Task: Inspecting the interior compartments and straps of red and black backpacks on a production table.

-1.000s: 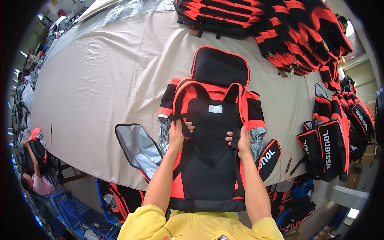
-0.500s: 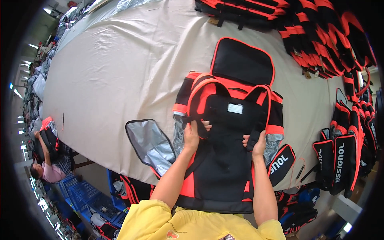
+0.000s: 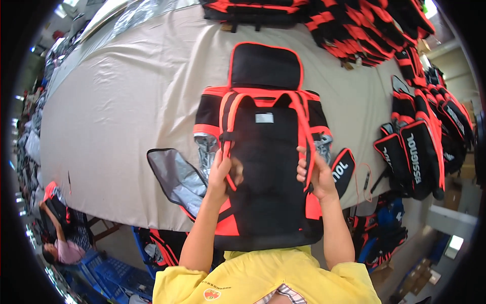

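Note:
A black and orange backpack (image 3: 266,152) lies flat on the beige table (image 3: 126,101), its lid flap open at the far end and its lower part hanging over the near edge. My left hand (image 3: 221,172) grips the left orange shoulder strap (image 3: 226,131). My right hand (image 3: 313,172) grips the right orange strap (image 3: 302,121). A silver-lined side flap (image 3: 177,177) lies open to the left of my left hand, and a black side pocket (image 3: 344,169) sticks out to the right.
Piles of similar black and orange bags (image 3: 354,25) line the far edge, and more (image 3: 420,142) stand at the right. A seated person (image 3: 58,238) is at the lower left by blue crates (image 3: 106,268). More bags (image 3: 379,233) lie under the table's right side.
Both my hands have stayed on the straps while the view swung; the backpack now sits a little nearer and more centred, and my hands have drawn back slightly towards me.

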`<state>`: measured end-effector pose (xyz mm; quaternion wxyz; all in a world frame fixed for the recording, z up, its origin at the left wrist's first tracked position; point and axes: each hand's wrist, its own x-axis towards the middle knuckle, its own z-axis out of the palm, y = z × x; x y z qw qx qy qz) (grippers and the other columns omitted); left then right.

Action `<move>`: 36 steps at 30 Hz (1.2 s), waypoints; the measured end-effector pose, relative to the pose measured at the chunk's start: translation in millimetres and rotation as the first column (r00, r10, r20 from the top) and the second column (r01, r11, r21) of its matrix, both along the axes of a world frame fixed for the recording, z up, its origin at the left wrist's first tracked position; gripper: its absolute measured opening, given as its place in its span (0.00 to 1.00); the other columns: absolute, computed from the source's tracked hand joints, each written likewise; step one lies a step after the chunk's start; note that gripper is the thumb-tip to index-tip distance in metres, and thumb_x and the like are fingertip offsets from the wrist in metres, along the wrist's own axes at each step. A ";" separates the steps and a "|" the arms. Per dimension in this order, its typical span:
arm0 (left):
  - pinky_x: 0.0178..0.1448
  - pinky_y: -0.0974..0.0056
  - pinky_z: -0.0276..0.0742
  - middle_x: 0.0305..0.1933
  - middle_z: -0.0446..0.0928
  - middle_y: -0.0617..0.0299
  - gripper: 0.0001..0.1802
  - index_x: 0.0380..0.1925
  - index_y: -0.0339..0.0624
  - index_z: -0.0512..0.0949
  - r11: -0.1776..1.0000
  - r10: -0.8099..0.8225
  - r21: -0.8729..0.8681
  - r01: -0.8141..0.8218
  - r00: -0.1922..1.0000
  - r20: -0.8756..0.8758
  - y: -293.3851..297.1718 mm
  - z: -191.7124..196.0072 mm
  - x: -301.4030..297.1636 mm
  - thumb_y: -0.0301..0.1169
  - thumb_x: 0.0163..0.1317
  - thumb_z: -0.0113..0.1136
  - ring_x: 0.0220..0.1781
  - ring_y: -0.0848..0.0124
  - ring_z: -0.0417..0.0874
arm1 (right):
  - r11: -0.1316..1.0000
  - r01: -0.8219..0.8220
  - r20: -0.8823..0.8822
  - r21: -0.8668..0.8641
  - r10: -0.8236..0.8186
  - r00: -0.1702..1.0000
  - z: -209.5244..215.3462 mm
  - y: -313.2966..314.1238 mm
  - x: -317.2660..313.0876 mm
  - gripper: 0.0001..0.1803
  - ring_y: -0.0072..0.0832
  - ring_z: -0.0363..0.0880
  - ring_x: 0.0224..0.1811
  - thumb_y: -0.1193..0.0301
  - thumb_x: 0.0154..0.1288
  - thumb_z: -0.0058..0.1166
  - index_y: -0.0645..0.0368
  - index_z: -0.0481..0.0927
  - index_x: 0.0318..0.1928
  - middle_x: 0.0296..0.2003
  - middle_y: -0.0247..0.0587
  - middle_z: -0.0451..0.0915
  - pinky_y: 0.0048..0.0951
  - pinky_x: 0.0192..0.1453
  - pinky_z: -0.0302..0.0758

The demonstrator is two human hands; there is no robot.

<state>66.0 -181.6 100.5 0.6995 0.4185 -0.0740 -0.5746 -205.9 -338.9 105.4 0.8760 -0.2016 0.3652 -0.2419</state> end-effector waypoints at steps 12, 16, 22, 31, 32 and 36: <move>0.37 0.65 0.77 0.36 0.84 0.60 0.21 0.57 0.33 0.81 0.959 -0.229 0.100 0.266 0.931 -0.283 41.8 59.7 -19.0 0.39 0.76 0.65 0.32 0.72 0.83 | 0.967 -0.087 -0.143 -0.239 0.054 0.988 92.9 61.6 -30.5 0.25 0.23 0.81 0.37 0.67 0.82 0.55 0.58 0.72 0.74 0.45 0.36 0.84 0.26 0.36 0.78; 0.57 0.62 0.89 0.54 0.90 0.55 0.16 0.58 0.36 0.84 0.769 -0.514 0.314 0.557 0.831 -0.214 34.0 43.3 -43.6 0.30 0.74 0.69 0.51 0.68 0.92 | 0.860 -0.255 -0.291 -0.442 0.131 0.948 56.7 90.9 -18.5 0.39 0.26 0.72 0.76 0.81 0.74 0.62 0.65 0.61 0.81 0.73 0.41 0.74 0.33 0.80 0.68; 0.56 0.61 0.90 0.54 0.90 0.57 0.18 0.60 0.37 0.83 0.816 -0.458 0.265 0.513 0.854 -0.246 36.1 27.0 -72.4 0.29 0.73 0.71 0.51 0.69 0.92 | 0.829 -0.301 -0.371 -0.471 0.123 0.920 36.2 119.2 -27.2 0.40 0.30 0.71 0.77 0.79 0.74 0.61 0.66 0.60 0.82 0.75 0.45 0.72 0.34 0.80 0.67; 0.55 0.59 0.89 0.52 0.90 0.55 0.19 0.54 0.33 0.86 0.853 -0.433 0.294 0.432 0.899 -0.068 -1.2 48.9 -81.1 0.26 0.65 0.76 0.49 0.66 0.92 | 0.829 -0.225 -0.543 -0.512 -0.110 0.833 56.7 140.2 -19.6 0.40 0.38 0.76 0.73 0.76 0.74 0.64 0.66 0.63 0.81 0.72 0.52 0.75 0.38 0.75 0.74; 0.54 0.60 0.89 0.50 0.91 0.56 0.17 0.52 0.32 0.87 0.867 -0.421 0.296 0.401 0.907 0.002 -10.3 53.6 -75.6 0.25 0.65 0.76 0.48 0.66 0.92 | 0.405 -0.487 -0.633 -0.774 -0.509 0.583 73.5 150.2 -14.9 0.34 0.45 0.80 0.68 0.75 0.72 0.66 0.67 0.70 0.76 0.66 0.56 0.79 0.41 0.69 0.78; 0.49 0.61 0.88 0.44 0.91 0.57 0.11 0.45 0.34 0.89 0.903 -0.410 0.218 0.370 0.894 0.179 -70.1 87.6 -45.3 0.25 0.64 0.76 0.42 0.68 0.92 | -0.072 -0.620 -0.597 -0.781 -0.203 0.776 91.3 195.8 -22.9 0.31 0.50 0.77 0.71 0.68 0.70 0.69 0.65 0.77 0.70 0.67 0.55 0.78 0.48 0.73 0.75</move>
